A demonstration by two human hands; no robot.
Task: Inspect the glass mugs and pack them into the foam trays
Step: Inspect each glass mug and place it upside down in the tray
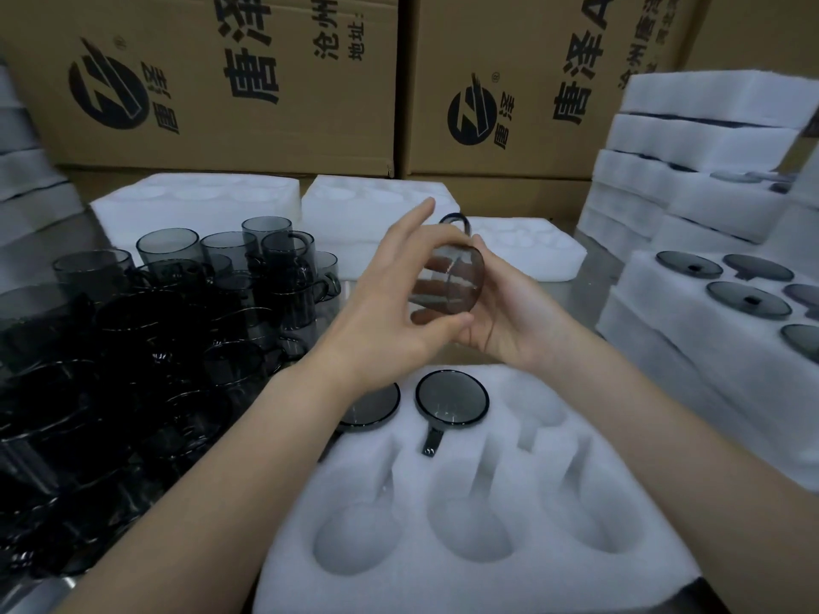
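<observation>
I hold a smoky grey glass mug point(450, 281) tilted in mid-air above the near foam tray point(487, 582). My left hand point(394, 312) grips its side with thumb and curled fingers, the index finger raised. My right hand point(505, 316) cups it from below and behind. The mug's handle point(456, 221) sticks up at the back. In the tray's far row, two mugs sit upside down in their pockets: one point(452, 401) in plain sight, the other point(372, 407) partly hidden by my left wrist. The tray's remaining pockets hold nothing.
Several loose dark glass mugs point(177, 303) crowd the table at left. Empty foam trays point(376, 206) lie behind. Stacked foam trays point(691, 170) stand at right, and a filled tray point(664, 303) sits at right front. Printed cardboard boxes point(266, 82) wall the back.
</observation>
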